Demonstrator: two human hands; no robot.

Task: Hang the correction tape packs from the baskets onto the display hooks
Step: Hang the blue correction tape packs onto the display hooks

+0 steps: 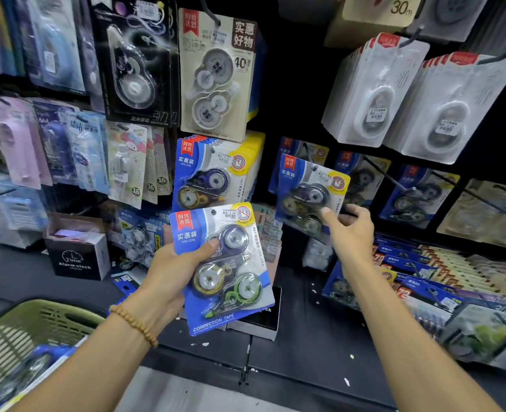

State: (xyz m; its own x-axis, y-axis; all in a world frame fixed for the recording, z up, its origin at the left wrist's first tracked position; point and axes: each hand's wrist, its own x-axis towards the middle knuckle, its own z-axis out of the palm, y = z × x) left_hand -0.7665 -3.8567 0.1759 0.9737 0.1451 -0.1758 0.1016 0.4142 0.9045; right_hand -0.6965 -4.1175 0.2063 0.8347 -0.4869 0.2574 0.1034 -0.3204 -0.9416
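My left hand (pixel 174 272) grips a blue correction tape pack (pixel 231 281) with three tape rollers, thumb across its front, held below the display. My right hand (pixel 349 230) reaches up to a second blue pack (pixel 308 185) hanging on a hook, thumb on its lower right edge, fingers behind it. A stack of the same blue packs (pixel 210 171) hangs just above the held one. The green basket (pixel 34 325) sits at the lower left with blue packs (pixel 46 355) inside.
Black hooks (pixel 394 179) stick out to the right with more blue packs behind. White packs (pixel 376 93) and a beige pack (pixel 216 75) hang higher. A black alarm clock box (pixel 76 260) stands on the dark shelf; stacked packs (pixel 424 275) lie at right.
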